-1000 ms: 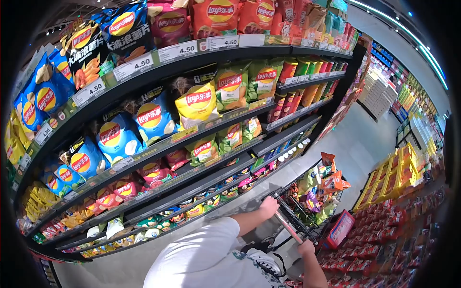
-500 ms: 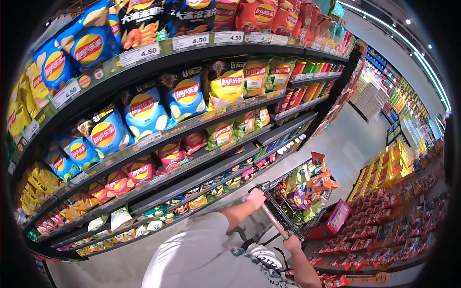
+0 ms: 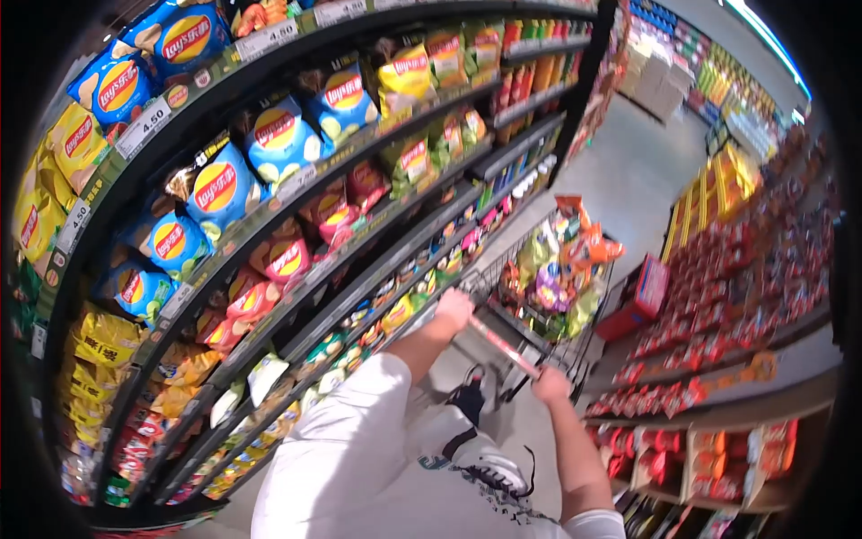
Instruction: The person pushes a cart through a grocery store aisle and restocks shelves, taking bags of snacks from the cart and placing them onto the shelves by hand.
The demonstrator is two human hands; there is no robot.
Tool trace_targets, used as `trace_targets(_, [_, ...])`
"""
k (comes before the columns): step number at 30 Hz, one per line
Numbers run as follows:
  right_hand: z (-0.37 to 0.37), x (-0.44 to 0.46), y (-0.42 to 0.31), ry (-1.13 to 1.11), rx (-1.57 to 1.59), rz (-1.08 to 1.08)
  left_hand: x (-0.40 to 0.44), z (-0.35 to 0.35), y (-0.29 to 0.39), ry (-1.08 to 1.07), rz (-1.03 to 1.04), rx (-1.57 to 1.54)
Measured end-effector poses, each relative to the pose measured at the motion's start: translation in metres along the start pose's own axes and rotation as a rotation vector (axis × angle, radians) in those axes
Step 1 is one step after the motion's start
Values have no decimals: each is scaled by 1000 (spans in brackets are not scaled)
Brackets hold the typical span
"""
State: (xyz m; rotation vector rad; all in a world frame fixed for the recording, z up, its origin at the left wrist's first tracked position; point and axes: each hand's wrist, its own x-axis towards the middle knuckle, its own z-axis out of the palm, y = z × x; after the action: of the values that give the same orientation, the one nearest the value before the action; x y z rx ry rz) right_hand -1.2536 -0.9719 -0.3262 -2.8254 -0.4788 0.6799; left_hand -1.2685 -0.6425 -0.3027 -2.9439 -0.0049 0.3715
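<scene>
A long white strip light (image 3: 774,49) glares upper right; brightness washes my white fabric shirt (image 3: 346,440); fisheye distortion bows the long black shelves (image 3: 377,269).

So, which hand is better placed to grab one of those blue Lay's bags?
Probably the left hand: it grips the end of the cart handle nearer the blue Lay's bags. The right hand holds the other end, toward the red packets. The left would first have to let go.

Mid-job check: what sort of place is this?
Most likely a supermarket snack aisle: rows of Lay's chip bags, price labels reading 4.50, and a shopping cart loaded with bagged snacks.
</scene>
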Motion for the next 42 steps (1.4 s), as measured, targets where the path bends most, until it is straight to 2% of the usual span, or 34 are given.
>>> trace_targets(6, [46,-86,-16,12,65,-16,-85,31,9,-63,-3,41])
trace_targets(11, [74,-157,-36,-92,67,33,-166,23,14,-310,30,-20])
trace_targets(15, [100,-212,-57,-112,67,93,-217,45,7,-314,149,4])
trace_targets(22, [155,-293,-91,-210,-33,157,-326,68,2,-281,167,-96])
trace_targets(25, [176,-316,-95,-340,-153,260,-379,80,4,-169,199,-150])
trace_targets(27, [189,-341,-97,-293,-183,373,-409,85,19,-200,195,-164])
trace_targets(31, [205,-386,-114,-363,-306,453,-466,102,31,-206,196,-218])
trace_targets(34, [223,-428,-121,-334,-336,418,-514,112,42,-197,177,-217])
trace_targets(38, [249,-467,-122,-482,-388,274,-574,127,51,-199,124,-191])
trace_targets(41, [282,-506,-118,-338,-351,190,-615,140,57,-163,82,-157])
trace_targets(42, [292,-515,-115,-362,-321,192,-630,147,61,-154,72,-149])
